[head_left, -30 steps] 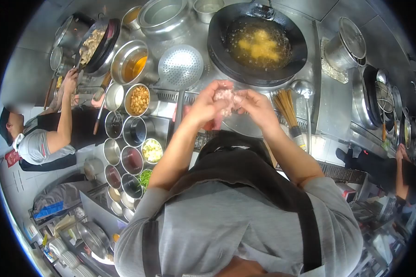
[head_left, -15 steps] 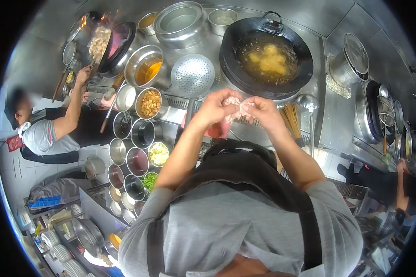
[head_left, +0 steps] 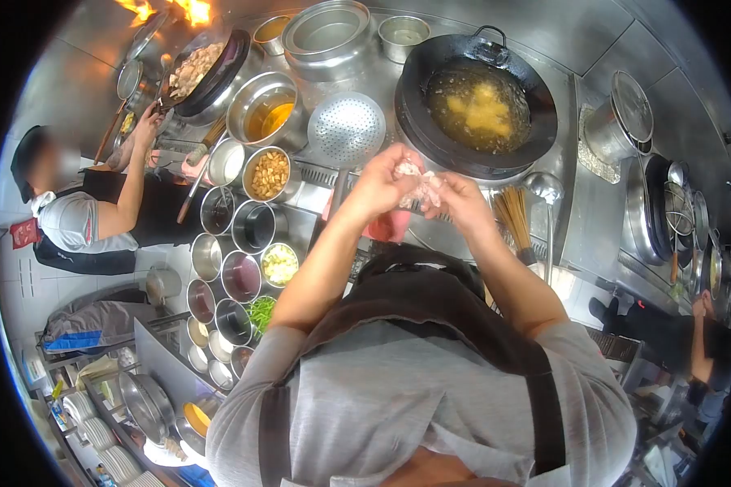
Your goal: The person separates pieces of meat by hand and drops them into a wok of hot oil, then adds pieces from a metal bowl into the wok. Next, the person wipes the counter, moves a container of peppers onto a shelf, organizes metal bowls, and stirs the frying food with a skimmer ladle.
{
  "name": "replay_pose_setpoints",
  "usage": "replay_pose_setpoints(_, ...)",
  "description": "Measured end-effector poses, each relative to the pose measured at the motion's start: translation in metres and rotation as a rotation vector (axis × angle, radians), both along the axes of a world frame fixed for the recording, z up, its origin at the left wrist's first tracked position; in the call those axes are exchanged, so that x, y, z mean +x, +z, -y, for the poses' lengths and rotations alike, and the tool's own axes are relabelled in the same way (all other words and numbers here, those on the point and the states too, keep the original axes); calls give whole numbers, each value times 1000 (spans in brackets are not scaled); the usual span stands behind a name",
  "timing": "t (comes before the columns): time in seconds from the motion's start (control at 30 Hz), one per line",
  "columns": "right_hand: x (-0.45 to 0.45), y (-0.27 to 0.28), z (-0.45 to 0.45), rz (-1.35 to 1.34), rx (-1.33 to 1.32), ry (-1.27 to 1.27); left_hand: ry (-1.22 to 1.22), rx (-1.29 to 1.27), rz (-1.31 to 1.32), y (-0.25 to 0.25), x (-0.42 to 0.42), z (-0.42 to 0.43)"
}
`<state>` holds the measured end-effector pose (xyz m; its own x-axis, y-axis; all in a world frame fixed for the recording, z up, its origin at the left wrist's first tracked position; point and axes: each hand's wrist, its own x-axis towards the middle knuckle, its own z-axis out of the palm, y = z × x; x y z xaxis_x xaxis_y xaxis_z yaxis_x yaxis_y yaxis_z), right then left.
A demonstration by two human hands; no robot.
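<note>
A pale pink lump of what looks like raw meat (head_left: pixel 419 188) is pinched between my two hands, just in front of the wok. My left hand (head_left: pixel 382 185) is closed on its left side, and my right hand (head_left: pixel 461 201) grips its right side. Beyond them, the black wok (head_left: pixel 414 130) holds bubbling oil with yellow frying pieces (head_left: pixel 481 111) clustered in the middle. To the left of the wok lies a round perforated strainer (head_left: pixel 347 128), its handle pointing toward me.
Left stand a pot of orange liquid (head_left: pixel 240 114), a pan of browned cubes (head_left: pixel 270 174) and several seasoning tins (head_left: pixel 254 229). Right lie a bamboo brush (head_left: pixel 512 215) and a ladle (head_left: pixel 546 188). A co-worker (head_left: pixel 97 211) tosses food by flames (head_left: pixel 193 11); another person (head_left: pixel 666 333) stands right.
Both hands stay on the meat, which looks more pulled apart. The co-worker's wok has tilted back and its flames have grown. My view has shifted slightly.
</note>
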<state>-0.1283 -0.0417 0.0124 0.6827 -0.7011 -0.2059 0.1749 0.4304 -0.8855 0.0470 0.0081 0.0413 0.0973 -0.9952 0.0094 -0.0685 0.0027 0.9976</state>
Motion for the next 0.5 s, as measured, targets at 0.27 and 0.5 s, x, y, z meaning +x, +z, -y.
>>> replay_pose_setpoints(0.27, -6, 10, 5, -136, -250, -31, -20, -72, 10, 0, -9, 4)
replay_pose_setpoints(0.5, -9, 21, 4, -253, -373, -149, -123, 80, 181, 21, -10, 7)
